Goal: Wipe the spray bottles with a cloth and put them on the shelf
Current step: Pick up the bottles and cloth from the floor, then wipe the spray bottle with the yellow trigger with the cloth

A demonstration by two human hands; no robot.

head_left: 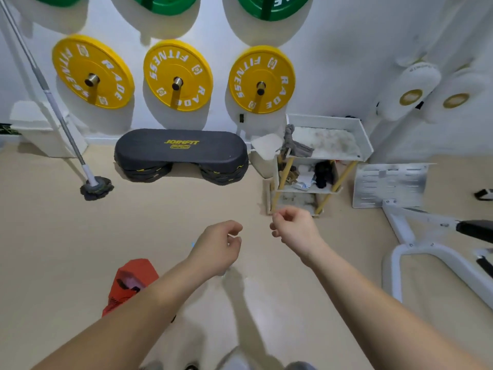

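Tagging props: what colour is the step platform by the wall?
The step platform is black with yellow lettering; head view.

Floor (53,249) beige. Orange-red bag (133,276) beside left hand (217,245). Just beyond right hand (293,228): white shelf (365,140), yellow legs, grey cloth (292,141). Farther beyond: black step (181,150), yellow lettering; yellow plates (177,74), white lettering; green plates (272,6); white wall (346,49).

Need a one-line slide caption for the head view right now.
Left hand and right hand hover empty before the white shelf, a grey cloth draped over its top tier.
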